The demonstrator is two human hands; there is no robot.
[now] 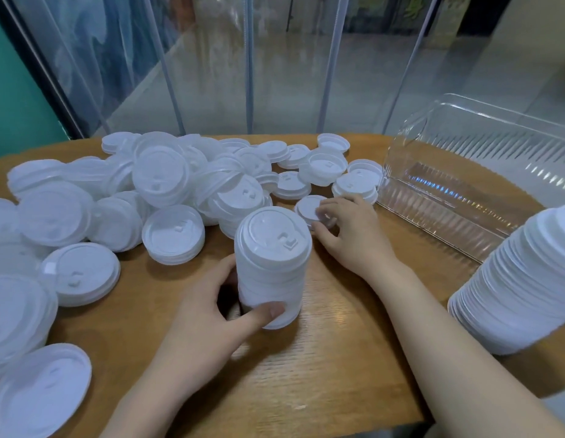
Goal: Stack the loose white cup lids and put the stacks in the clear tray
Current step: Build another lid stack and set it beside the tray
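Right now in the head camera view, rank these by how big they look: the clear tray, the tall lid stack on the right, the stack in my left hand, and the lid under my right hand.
1. clear tray
2. tall lid stack, though its nearness to the camera inflates it
3. stack in the left hand
4. single lid under the right hand

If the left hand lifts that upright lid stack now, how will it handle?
The lid stack is probably light: thin white plastic. It stands tall on a narrow base, so it likely tips or shears apart if pushed high. The left hand grips it low, so the upper lids may lean. The smooth surface looks somewhat slippery.
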